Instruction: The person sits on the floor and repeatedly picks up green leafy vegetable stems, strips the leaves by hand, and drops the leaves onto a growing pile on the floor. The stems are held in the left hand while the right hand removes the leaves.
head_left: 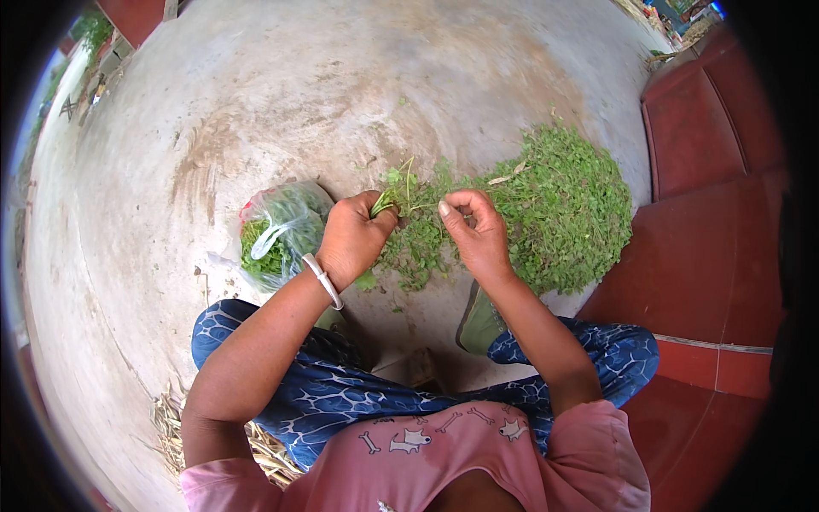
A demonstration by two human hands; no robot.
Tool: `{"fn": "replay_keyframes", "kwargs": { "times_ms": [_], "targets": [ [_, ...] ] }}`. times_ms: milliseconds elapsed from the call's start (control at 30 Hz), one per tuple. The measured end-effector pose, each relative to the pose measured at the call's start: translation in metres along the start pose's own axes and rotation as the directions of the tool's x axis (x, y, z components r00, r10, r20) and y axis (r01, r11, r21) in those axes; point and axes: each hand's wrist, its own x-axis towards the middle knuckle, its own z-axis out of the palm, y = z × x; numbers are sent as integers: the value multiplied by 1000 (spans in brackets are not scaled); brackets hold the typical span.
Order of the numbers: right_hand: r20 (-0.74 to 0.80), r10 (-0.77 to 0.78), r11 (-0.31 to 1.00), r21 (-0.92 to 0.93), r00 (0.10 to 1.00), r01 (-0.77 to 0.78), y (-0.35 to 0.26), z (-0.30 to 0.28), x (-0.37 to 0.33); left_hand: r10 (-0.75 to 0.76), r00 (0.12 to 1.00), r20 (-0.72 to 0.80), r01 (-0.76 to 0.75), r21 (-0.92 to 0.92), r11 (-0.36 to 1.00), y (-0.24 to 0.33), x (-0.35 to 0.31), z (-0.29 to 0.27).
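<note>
My left hand [357, 232], with a pale bangle [322, 282] on its wrist, is closed around a small bunch of leafy green stems [386, 201]. The leaves stick out past the thumb and forefinger. Just to the right, my right hand [478, 232] pinches a thin stem between thumb and forefinger; the stem stretches across the gap toward the left hand. Under and beyond both hands lie loose greens [418, 247], joining a large heap of green leafy plants [567, 209] on the right. A clear plastic bag [286, 226] stuffed with greens sits left of my left hand.
Stained concrete floor [281, 94] spreads around the heap. Dark red tiled surfaces [682, 264] rise close on the right. My green shoes [483, 324] stand at the near edge of the greens. Dry straw [269, 448] lies beneath me at the lower left.
</note>
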Motion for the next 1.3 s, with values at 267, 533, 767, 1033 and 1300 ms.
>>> {"fn": "replay_keyframes", "kwargs": {
  "times_ms": [267, 533, 767, 1033, 1300],
  "targets": [
    [179, 229, 938, 222, 957, -266, -3, 30, -9, -105, 994, 39, 110, -146, 983, 6, -3, -1],
    [301, 284, 776, 486, 910, -403, -1, 34, -11, -89, 990, 105, 108, -192, 975, 6, -5, 2],
    [339, 369, 700, 511, 866, -498, -20, 21, -8, 204, 978, 48, -209, 194, 958, -10, -7, 8],
    [409, 371, 623, 557, 834, -550, -17, 16, -9, 178, 982, -67, -144, 349, 926, 3, -9, 7],
    [522, 488, 659, 305, 700, -687, -8, -14, 4, 435, 889, -141, -419, 130, 899, 7, 17, -21]
  ]
}}
